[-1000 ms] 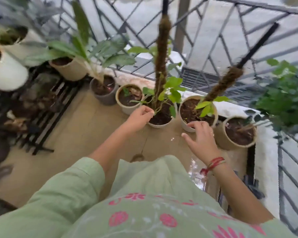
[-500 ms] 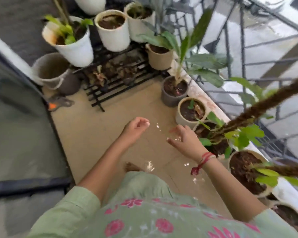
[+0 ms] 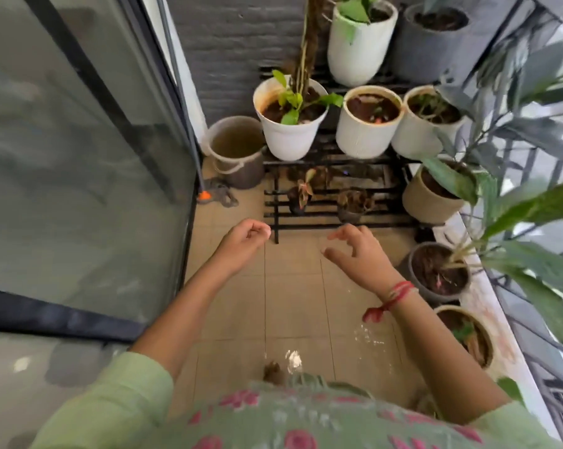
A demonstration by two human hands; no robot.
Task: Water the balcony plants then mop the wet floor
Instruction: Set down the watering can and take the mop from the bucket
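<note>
Potted plants (image 3: pixel 291 116) are sitting in white pots on the black rack at the far end, more pots lining the railing side on the right. Beige tiled floor (image 3: pixel 293 306) is showing small shiny wet patches near the person's feet. Mop head (image 3: pixel 217 196) is lying by the glass door, beside a grey bucket (image 3: pixel 238 150).

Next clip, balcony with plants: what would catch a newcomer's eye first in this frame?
Two bare, empty hands reach out over the tan tiled floor: the left hand loosely curled, the right hand with fingers spread and a red thread at its wrist. Beyond them, white pots crowd a black rack, with a grey bucket at its left by the glass door. Small wet patches glint on the tiles near the person.
</note>
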